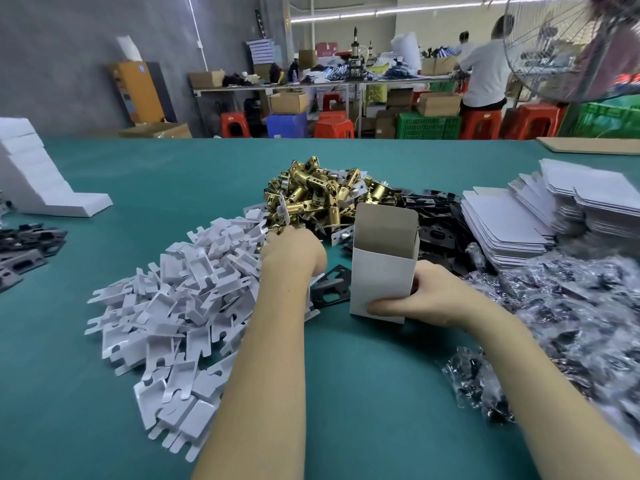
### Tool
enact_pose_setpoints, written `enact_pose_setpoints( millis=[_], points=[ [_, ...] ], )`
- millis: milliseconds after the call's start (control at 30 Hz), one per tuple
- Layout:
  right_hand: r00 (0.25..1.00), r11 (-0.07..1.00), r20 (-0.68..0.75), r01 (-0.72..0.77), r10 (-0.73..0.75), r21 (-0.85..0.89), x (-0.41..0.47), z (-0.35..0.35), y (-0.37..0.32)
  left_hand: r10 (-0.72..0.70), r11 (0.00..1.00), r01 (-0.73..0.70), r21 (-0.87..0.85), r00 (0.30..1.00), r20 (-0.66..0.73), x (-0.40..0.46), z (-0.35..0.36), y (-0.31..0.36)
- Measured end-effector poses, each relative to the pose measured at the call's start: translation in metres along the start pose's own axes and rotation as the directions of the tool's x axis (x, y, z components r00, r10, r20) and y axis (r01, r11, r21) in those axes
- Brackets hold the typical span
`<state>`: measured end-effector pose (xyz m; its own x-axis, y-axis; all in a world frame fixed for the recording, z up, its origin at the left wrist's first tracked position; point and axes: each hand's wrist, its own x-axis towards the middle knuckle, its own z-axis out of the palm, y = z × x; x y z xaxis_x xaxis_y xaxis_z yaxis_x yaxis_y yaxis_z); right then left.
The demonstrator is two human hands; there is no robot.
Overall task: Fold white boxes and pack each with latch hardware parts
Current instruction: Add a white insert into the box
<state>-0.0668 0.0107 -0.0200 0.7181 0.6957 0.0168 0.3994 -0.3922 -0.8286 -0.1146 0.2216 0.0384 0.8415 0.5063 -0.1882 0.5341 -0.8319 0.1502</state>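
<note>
Item: one white box [382, 268], folded and standing upright on the green table [173, 168], top flap raised at the back, mouth open upward, interior seemingly empty. Holder: right hand [433, 292], thumb along the lower front face and fingers wrapped round the far side, bracing the box low down, probably so that it stays put and its opening stays free for loading. Left hand [294, 252]: reached forward to the near edge of the brass latch pile [322, 195], fingers bent down among the parts; whether they already pinch a piece cannot be told, as the fingertips are hidden behind the knuckles. Stock, arranged in an arc within arm's reach: white plastic inserts [180, 296] heaped at left, touching the left forearm; brass latches at centre; black plates [440, 223] behind and right of the box, with one loose black plate [332, 289] lying flat between hand and box; flat box blanks [540, 209] stacked at right; bagged screws [571, 306] at near right. Finished boxes [38, 174] stepped at far left. Clearance: bare cloth lies between the forearms and beyond the piles; the box stands just beside the latch pile, so the path from pile to mouth looks short and unobstructed.
</note>
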Motion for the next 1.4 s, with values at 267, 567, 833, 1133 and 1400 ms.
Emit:
enact_pose_setpoints(
  millis=[267,567,833,1133,1400],
  points=[
    [0.999,1.0,0.029,-0.021,0.021,-0.003,-0.001,-0.001,-0.002,0.003,0.987,-0.016,-0.158,0.997,-0.083,0.003,0.0,0.001],
    [0.999,0.998,0.03,-0.014,0.012,0.055,-0.006,-0.005,-0.004,-0.004,0.933,-0.121,-0.34,0.939,-0.345,0.001,-0.011,0.002],
    [1.0,0.993,-0.007,0.014,-0.013,0.114,-0.01,-0.009,-0.007,-0.029,0.848,-0.22,-0.483,0.889,-0.456,-0.001,-0.02,0.002],
    [0.972,0.972,-0.191,0.169,-0.137,0.164,-0.014,-0.017,-0.024,-0.064,0.84,-0.241,-0.487,0.846,-0.529,-0.004,-0.028,0.001],
    [0.964,0.968,-0.216,0.189,-0.152,0.163,-0.015,-0.02,-0.029,-0.105,0.788,-0.26,-0.559,0.837,-0.537,-0.007,-0.031,-0.003]
  ],
)
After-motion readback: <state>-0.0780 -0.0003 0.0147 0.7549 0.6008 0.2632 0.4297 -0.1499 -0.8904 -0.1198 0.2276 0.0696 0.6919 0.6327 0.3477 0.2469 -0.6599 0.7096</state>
